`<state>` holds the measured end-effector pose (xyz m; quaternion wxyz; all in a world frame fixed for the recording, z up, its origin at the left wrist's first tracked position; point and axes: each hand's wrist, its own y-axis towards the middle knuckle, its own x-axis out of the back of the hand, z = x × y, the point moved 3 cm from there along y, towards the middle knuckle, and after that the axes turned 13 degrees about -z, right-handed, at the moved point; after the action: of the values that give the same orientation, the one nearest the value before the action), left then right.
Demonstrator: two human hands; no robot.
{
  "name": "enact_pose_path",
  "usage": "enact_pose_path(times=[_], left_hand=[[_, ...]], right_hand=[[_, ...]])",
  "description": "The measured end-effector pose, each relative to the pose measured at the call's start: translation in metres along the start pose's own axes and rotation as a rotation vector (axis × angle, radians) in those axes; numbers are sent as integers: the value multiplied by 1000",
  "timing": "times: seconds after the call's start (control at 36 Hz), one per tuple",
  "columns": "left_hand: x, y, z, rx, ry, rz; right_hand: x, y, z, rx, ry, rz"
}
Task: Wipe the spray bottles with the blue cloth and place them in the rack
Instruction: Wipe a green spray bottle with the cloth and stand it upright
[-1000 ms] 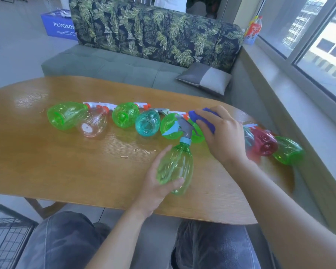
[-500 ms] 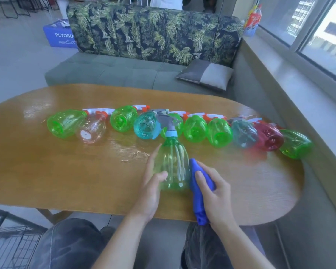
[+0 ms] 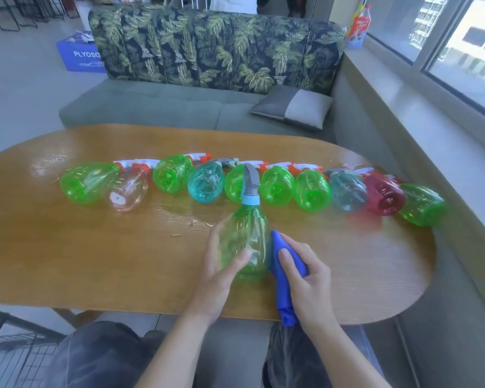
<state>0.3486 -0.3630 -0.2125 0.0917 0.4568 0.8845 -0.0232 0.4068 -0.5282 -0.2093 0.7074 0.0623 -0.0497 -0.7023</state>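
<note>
I grip one green spray bottle point(image 3: 245, 242) upright on the tabletop point(image 3: 95, 256) in my left hand point(image 3: 221, 271); my right hand point(image 3: 305, 278) pinches the blue cloth point(image 3: 280, 264) against it. Ten bottles lie unwiped; no rack is identifiable.

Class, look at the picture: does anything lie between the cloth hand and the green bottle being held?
Nothing visible does. The right hand presses the blue cloth straight against the green bottle, which the left hand holds.
</note>
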Motion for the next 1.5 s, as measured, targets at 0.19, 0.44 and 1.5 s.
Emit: enact_pose_path(times=[0.19,0.44,1.5], left_hand=[[2,3,5,9,31,1],[1,3,5,77,-68,-38],[1,1,0,-69,38,-19]], right_hand=[[0,-1,-1,24,-17,-16],[-1,-2,-4,26,-10,-39],[-7,37,56,576,-421,-115]])
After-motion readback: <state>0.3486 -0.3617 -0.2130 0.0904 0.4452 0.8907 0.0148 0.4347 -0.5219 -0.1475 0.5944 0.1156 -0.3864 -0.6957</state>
